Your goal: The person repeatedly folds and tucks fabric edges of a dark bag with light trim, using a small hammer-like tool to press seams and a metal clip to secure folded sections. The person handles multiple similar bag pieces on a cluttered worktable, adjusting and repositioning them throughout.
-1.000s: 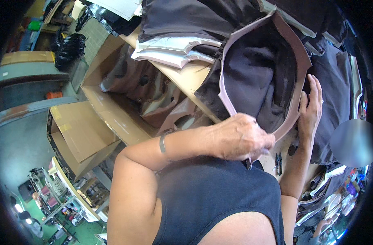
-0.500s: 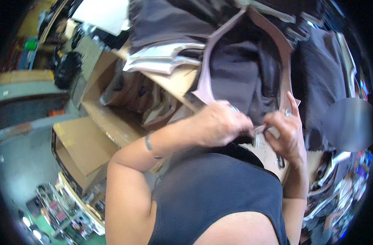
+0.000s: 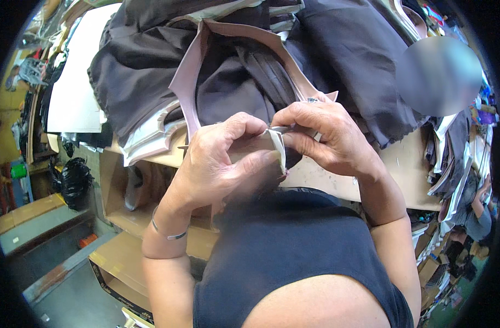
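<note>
Pinkish-brown band (image 3: 187, 68) arches around dark cloth (image 3: 228, 87), its near end held above the near edge of the bench (image 3: 370, 180), close to the person's dark top (image 3: 299, 246). The left hand (image 3: 209, 156) and right hand (image 3: 326, 134) both pinch that end, fingertips near each other, a pale strip (image 3: 279, 147) showing between. White pieces (image 3: 151, 139) lie stacked at the bench's left edge.

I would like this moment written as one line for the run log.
left hand: at white strip, grip unclear; right hand: pinching near its upper end; pink band: arched beyond hands; dark cloth: inside and around band
</note>
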